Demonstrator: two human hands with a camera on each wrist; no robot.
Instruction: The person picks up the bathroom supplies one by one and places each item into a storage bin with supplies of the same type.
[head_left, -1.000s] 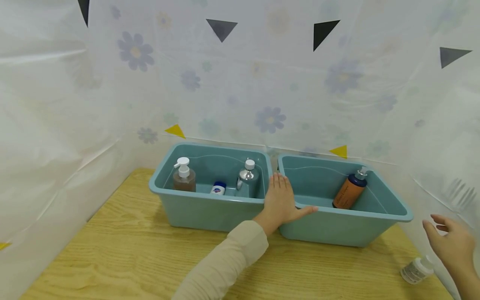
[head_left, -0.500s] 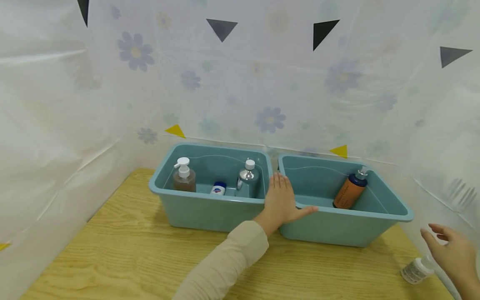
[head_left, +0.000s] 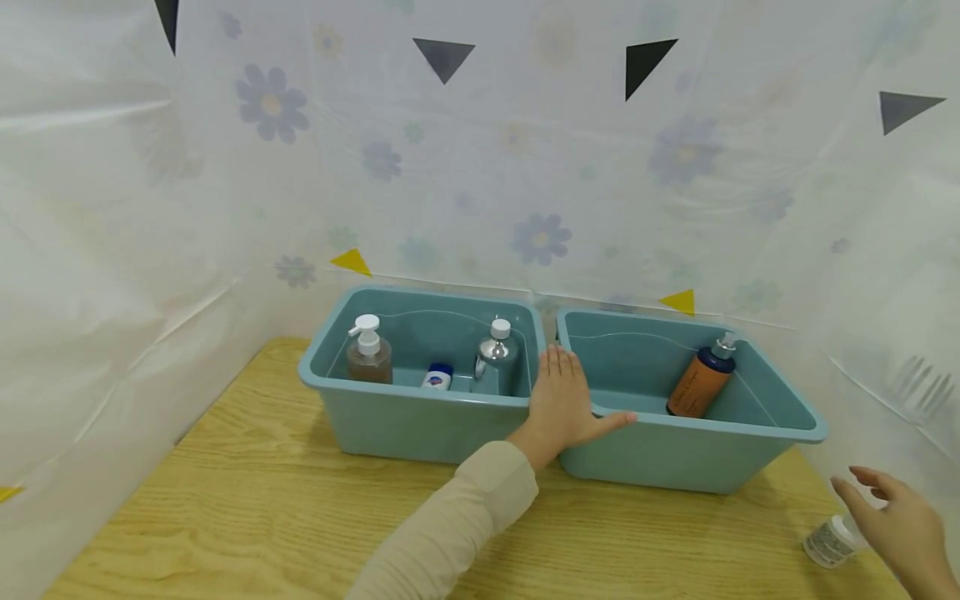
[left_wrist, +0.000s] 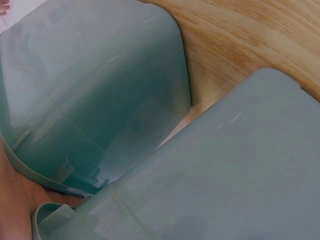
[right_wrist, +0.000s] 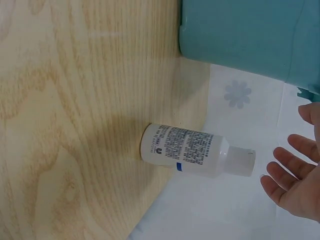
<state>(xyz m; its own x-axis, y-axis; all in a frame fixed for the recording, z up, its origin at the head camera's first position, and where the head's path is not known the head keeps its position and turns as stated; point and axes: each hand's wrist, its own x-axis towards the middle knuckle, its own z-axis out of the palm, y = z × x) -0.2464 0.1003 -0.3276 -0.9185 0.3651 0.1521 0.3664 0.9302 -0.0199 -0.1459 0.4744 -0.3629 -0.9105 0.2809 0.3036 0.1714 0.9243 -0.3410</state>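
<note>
My left hand [head_left: 558, 402] lies flat over the adjoining rims of two teal bins, fingers straight and thumb spread along the right bin's front rim. At the lower right, my right hand [head_left: 896, 525] hovers by a small white bottle [head_left: 828, 543], fingers loosely bent and holding nothing. In the right wrist view this white bottle [right_wrist: 185, 150] stands upright on the table, its cap a short gap from the fingertips. An orange and navy pump bottle [head_left: 701, 383] leans inside the right bin [head_left: 682, 454]. The left bin [head_left: 420, 425] holds several items.
Inside the left bin are a brown pump bottle [head_left: 369, 358], a small white container with a blue cap [head_left: 437, 377] and a clear bottle with a white cap [head_left: 498, 354]. Patterned sheeting [head_left: 480, 167] hangs behind the wooden table [head_left: 247, 500].
My right hand has come down and slightly left, nearer the white bottle, now covering part of its cap in the head view. The left hand and both bins have stayed put.
</note>
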